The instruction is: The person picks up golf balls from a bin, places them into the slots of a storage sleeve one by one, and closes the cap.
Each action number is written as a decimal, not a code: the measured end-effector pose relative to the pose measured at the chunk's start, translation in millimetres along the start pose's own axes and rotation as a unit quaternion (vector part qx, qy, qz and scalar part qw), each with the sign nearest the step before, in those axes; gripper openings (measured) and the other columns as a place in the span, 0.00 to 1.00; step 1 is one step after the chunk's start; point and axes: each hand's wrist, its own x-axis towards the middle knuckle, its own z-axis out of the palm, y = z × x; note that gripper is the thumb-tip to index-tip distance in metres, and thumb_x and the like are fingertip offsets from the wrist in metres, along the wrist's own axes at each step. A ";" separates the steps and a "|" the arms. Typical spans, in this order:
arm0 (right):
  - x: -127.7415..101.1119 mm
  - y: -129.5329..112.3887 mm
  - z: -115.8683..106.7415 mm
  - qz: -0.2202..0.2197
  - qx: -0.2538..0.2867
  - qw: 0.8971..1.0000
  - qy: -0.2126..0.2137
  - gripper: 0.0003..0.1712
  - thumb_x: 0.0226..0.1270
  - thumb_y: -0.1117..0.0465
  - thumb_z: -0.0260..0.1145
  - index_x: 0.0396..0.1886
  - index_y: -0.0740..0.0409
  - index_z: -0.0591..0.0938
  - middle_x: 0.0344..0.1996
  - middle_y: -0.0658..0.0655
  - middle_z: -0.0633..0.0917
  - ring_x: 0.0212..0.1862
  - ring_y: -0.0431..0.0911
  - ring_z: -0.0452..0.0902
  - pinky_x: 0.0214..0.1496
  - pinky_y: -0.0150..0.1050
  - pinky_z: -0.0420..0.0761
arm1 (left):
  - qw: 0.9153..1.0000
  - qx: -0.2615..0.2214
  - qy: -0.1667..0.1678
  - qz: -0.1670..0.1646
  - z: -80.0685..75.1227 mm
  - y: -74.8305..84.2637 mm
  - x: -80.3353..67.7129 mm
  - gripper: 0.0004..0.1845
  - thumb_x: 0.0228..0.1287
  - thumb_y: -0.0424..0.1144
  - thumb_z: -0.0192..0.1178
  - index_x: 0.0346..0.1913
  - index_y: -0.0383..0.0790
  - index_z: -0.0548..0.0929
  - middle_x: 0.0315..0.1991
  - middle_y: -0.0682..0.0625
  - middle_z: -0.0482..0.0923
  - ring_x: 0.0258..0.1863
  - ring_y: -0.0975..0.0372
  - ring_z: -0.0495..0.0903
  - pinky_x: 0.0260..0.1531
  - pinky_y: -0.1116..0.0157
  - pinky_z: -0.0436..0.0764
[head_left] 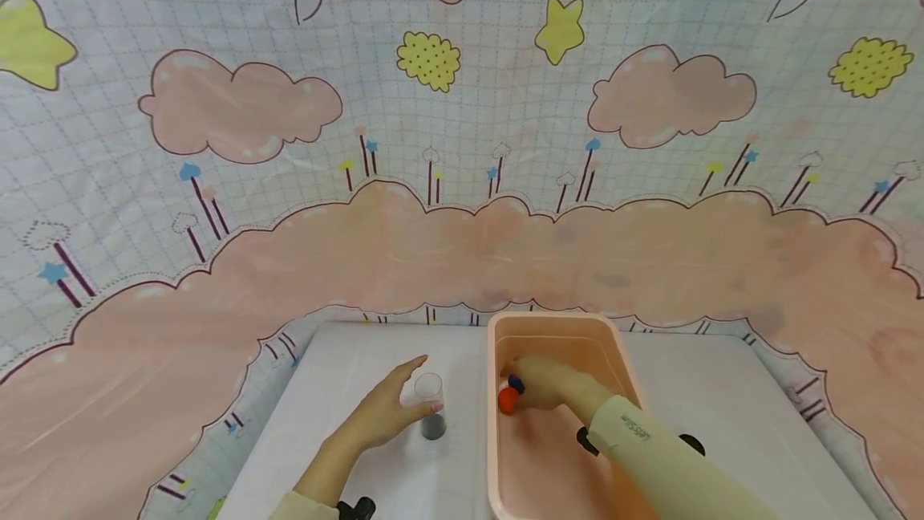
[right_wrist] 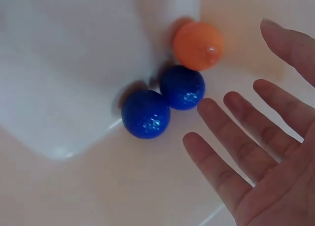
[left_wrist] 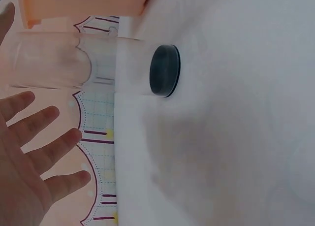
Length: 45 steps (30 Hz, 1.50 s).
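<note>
Tube [left_wrist: 103, 63] stands unfilled at nine o'clock from bin [head_left: 494, 456], where orange ball [right_wrist: 199, 45] and two blue balls [right_wrist: 146, 114] lie ungrasped. Left hand [head_left: 382, 416], right hand [head_left: 543, 382]: fingers released.

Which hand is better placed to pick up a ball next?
Likely the right hand: it's in the peach bin, near the blue balls and orange ball. The left hand is outside, beside the clear tube.

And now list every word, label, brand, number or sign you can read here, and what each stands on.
Cream right sleeve: dark lettering, too small and blurred to read surely.
No lettering shows on the clear cylinder with dark round base, peach plastic bin, orange ball or two glossy blue balls.
The pink-cloud-patterned backdrop shows drawings only.
</note>
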 end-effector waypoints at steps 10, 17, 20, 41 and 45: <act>8.9 6.7 13.6 -0.004 -0.028 1.000 -0.006 0.15 0.59 0.59 0.80 0.46 0.52 0.87 0.37 0.54 0.87 0.37 0.44 0.76 0.50 0.43 0.84 | 1.000 -0.005 0.003 0.003 8.2 -2.3 -2.5 0.50 0.59 0.69 0.68 0.81 0.56 0.61 0.79 0.49 0.65 0.73 0.44 0.70 0.66 0.32 0.70; 15.1 10.0 21.4 0.001 -0.048 0.999 -0.012 0.13 0.59 0.62 0.78 0.43 0.54 0.86 0.33 0.51 0.84 0.35 0.44 0.73 0.47 0.39 0.80 | 1.000 -0.010 0.003 -0.004 14.4 -8.2 -2.6 0.51 0.59 0.68 0.69 0.81 0.55 0.61 0.78 0.50 0.67 0.71 0.46 0.73 0.63 0.33 0.72; 16.5 9.9 23.2 -0.011 -0.058 0.998 -0.008 0.09 0.59 0.64 0.77 0.37 0.55 0.84 0.27 0.49 0.79 0.32 0.43 0.71 0.41 0.35 0.75 | 1.000 -0.011 0.003 -0.006 17.4 -10.5 -2.3 0.51 0.58 0.68 0.70 0.80 0.54 0.62 0.77 0.49 0.68 0.70 0.46 0.74 0.62 0.34 0.74; 29.0 6.3 37.3 0.017 -0.083 0.996 0.042 0.11 0.56 0.64 0.79 0.23 0.49 0.83 0.18 0.45 0.76 0.26 0.43 0.72 0.33 0.37 0.77 | 0.999 -0.039 -0.025 0.018 31.0 -23.7 -3.7 0.36 0.59 0.55 0.75 0.68 0.46 0.78 0.64 0.36 0.80 0.61 0.40 0.81 0.56 0.36 0.79; 30.8 6.7 40.0 0.015 -0.079 0.995 0.052 0.13 0.54 0.64 0.79 0.19 0.49 0.82 0.16 0.45 0.74 0.24 0.43 0.70 0.29 0.36 0.72 | 0.999 -0.044 -0.025 0.014 32.6 -26.3 -4.5 0.34 0.60 0.53 0.74 0.67 0.46 0.78 0.64 0.37 0.80 0.61 0.41 0.81 0.55 0.37 0.80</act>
